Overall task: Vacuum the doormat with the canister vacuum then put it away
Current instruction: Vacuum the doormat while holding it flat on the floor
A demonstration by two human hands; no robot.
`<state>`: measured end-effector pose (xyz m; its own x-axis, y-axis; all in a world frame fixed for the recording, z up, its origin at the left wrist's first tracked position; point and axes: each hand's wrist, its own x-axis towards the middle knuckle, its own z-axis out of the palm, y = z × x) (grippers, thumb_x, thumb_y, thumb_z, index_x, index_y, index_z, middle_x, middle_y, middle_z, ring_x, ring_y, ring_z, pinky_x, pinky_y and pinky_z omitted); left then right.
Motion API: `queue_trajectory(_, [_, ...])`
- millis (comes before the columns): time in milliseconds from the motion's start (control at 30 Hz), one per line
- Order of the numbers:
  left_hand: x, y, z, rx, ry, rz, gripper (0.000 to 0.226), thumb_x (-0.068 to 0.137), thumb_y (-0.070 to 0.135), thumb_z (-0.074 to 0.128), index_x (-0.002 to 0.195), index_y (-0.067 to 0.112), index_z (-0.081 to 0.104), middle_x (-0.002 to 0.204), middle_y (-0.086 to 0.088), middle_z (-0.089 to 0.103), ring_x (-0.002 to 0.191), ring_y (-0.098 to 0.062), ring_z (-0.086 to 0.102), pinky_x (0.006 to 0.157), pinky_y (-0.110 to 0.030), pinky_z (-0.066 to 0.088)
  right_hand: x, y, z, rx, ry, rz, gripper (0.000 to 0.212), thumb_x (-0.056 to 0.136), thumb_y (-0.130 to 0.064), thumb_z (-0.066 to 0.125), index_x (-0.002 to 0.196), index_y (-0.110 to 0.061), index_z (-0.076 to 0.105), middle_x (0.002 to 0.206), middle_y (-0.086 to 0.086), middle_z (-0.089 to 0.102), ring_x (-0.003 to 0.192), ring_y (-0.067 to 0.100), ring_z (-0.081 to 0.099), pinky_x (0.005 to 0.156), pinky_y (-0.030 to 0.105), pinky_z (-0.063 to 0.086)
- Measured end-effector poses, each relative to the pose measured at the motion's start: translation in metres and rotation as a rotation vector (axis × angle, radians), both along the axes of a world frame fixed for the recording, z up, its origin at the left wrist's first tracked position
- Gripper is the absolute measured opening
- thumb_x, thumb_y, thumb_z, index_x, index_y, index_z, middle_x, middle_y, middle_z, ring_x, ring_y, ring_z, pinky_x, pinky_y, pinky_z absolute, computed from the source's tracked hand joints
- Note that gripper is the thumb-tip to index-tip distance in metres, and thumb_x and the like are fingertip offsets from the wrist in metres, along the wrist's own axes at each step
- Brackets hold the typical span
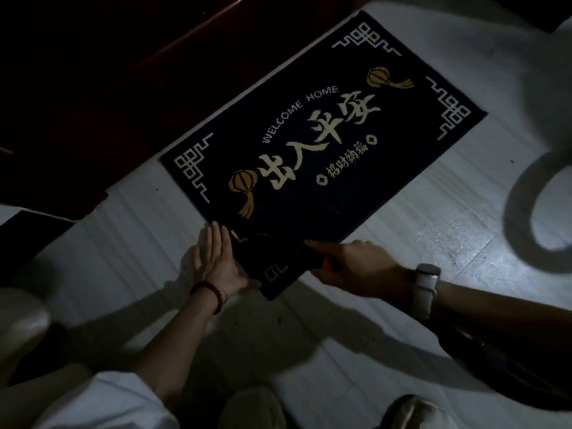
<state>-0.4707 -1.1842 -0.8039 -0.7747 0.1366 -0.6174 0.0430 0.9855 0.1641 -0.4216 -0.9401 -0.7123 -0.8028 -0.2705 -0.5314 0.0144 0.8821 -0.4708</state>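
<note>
A dark navy doormat (309, 134) with cream lettering, yellow lanterns and corner patterns lies at a slant on the pale floor. My left hand (216, 258), wearing a red bead bracelet, rests flat with straight fingers against the mat's near left edge. My right hand (349, 267), with a white watch on its wrist, is at the mat's near corner. Its forefinger lies over the mat's edge and its thumb sits below, pinching the edge, which looks slightly lifted. The light is dim. No canister vacuum body is in view.
A dark red door or threshold (123, 72) runs along the mat's far side. A dark curved band (520, 212), hose or shadow, arcs over the floor at the right. Pale shoes or knees (250, 407) show at the bottom edge.
</note>
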Motion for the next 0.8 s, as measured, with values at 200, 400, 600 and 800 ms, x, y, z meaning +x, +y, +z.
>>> queue_trajectory(200, [0.0,-0.002,-0.001,0.015,-0.02,0.021,0.141,0.057,0.064,0.074,0.143,0.01,-0.023,0.151,-0.006,-0.031,0.14,-0.017,-0.028,0.116,-0.045,-0.01,-0.057,-0.019,-0.024,0.075,0.154,-0.115,0.056,0.093,-0.047,0.041,0.144,-0.038,0.018,0.101,0.004,0.064,0.089,0.024,0.062,0.067,0.029,0.046])
queue_trajectory(400, [0.0,-0.004,-0.004,0.022,-0.019,0.006,0.134,0.063,0.061,0.072,0.144,0.012,-0.023,0.152,-0.004,-0.031,0.139,-0.017,-0.029,0.116,-0.05,-0.01,0.032,-0.003,-0.006,0.01,-0.071,0.028,0.056,0.093,-0.047,0.04,0.143,-0.044,0.015,0.08,-0.004,0.06,0.064,0.012,0.054,0.064,0.027,0.045])
queue_trajectory(600, [-0.005,-0.013,-0.003,0.071,-0.026,0.002,0.129,0.064,0.057,0.074,0.147,0.016,-0.016,0.154,0.0,-0.025,0.141,-0.017,-0.025,0.114,-0.048,-0.011,-0.044,-0.017,-0.012,0.07,0.148,-0.092,0.056,0.093,-0.048,0.04,0.144,-0.039,0.019,0.091,-0.002,0.059,0.089,0.02,0.061,0.067,0.029,0.045])
queue_trajectory(800, [-0.023,-0.037,-0.002,0.086,0.007,-0.022,0.079,0.09,0.028,0.056,0.149,0.028,0.004,0.157,0.011,-0.006,0.144,-0.017,-0.013,0.117,-0.049,-0.002,0.019,-0.024,-0.008,-0.02,-0.017,0.066,0.056,0.095,-0.045,0.038,0.145,-0.039,0.013,0.074,-0.009,0.052,0.069,0.012,0.053,0.063,0.026,0.044])
